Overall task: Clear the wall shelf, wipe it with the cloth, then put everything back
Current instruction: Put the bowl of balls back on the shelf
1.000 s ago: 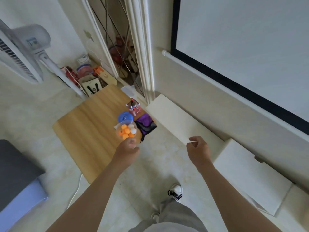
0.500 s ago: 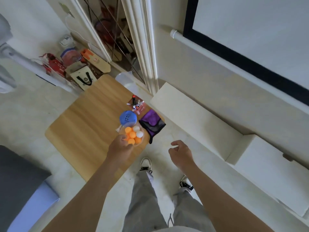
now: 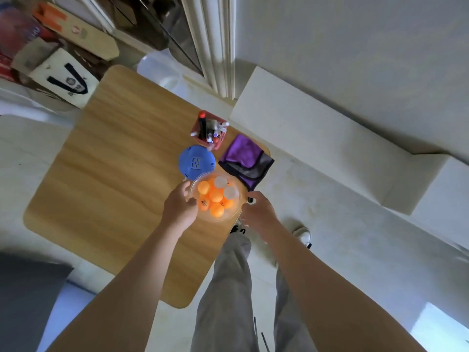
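Observation:
My left hand [image 3: 180,208] grips the left rim of a clear bowl [image 3: 228,216] filled with orange and white ping-pong balls [image 3: 216,196], held just over the wooden table [image 3: 109,179]. My right hand [image 3: 256,212] hovers beside the bowl's right rim with fingers loosely curled; I cannot tell if it touches. Behind the bowl lie a blue round lid [image 3: 197,162], a red holder of markers [image 3: 211,130] and the purple-and-grey cloth [image 3: 245,161] at the table's right edge. The bare white wall shelf [image 3: 312,138] runs along the wall to the right.
A white tote bag [image 3: 64,78], a cardboard box [image 3: 76,31] and other clutter sit on the floor beyond the table. A dark cushion [image 3: 25,295] is at lower left. My legs and shoes [image 3: 302,235] stand on the pale floor between table and shelf.
I have stepped closer to the table. My left hand lowered the bowl of balls toward the tabletop, and my right hand swung in from the shelf side to the bowl's right rim.

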The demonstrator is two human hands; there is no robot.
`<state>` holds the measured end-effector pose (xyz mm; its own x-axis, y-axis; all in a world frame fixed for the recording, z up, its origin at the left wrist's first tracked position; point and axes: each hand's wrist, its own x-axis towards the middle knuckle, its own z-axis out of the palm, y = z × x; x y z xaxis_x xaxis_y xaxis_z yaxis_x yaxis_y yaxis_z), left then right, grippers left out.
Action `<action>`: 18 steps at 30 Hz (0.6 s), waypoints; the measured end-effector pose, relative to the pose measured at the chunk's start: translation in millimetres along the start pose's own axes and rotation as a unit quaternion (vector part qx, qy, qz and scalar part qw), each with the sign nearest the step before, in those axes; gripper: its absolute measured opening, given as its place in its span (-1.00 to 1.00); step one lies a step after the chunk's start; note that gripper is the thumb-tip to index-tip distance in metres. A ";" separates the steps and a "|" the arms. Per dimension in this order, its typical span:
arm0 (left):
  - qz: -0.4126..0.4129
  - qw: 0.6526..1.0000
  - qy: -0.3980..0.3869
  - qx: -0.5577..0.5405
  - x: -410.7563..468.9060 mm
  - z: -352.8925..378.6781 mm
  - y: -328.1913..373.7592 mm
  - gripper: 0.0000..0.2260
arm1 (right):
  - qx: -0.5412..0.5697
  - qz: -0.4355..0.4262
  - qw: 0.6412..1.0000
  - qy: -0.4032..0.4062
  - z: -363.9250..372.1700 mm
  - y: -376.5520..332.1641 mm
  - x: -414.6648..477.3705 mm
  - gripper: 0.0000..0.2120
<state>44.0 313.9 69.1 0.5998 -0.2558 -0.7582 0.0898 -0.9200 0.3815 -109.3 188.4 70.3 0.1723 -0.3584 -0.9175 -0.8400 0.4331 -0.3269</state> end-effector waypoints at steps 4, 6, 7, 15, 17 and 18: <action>0.008 1.000 -0.016 0.001 19.1 7.1 -3.6 -0.55 | 0.009 0.014 1.000 -0.003 13.2 -4.9 12.4 -0.44; 0.007 1.000 -0.021 -0.008 26.1 9.0 -5.5 -0.59 | 0.014 0.017 1.000 0.001 18.3 -5.5 17.4 -0.44; 0.006 1.000 -0.022 -0.011 27.8 9.4 -5.4 -0.61 | 0.011 0.016 1.000 0.003 19.9 -5.8 18.4 -0.45; 0.014 0.999 -0.031 -0.021 3.7 8.2 24.9 -0.66 | -0.004 -0.008 0.999 0.035 -5.8 -3.2 -1.8 -0.42; 0.026 0.998 -0.040 -0.029 -11.4 11.0 44.1 -0.67 | -0.003 -0.017 0.999 0.048 -25.8 -2.4 -14.5 -0.44; 0.033 0.998 -0.046 -0.029 -20.1 13.8 55.1 -0.68 | -0.001 -0.020 0.998 0.056 -37.3 -1.7 -21.6 -0.45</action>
<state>26.0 264.2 98.0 0.5301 -0.3451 -0.7745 0.1001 -0.8816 0.4613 -130.8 164.6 99.2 0.1482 -0.4652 -0.8727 -0.8341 0.4153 -0.3630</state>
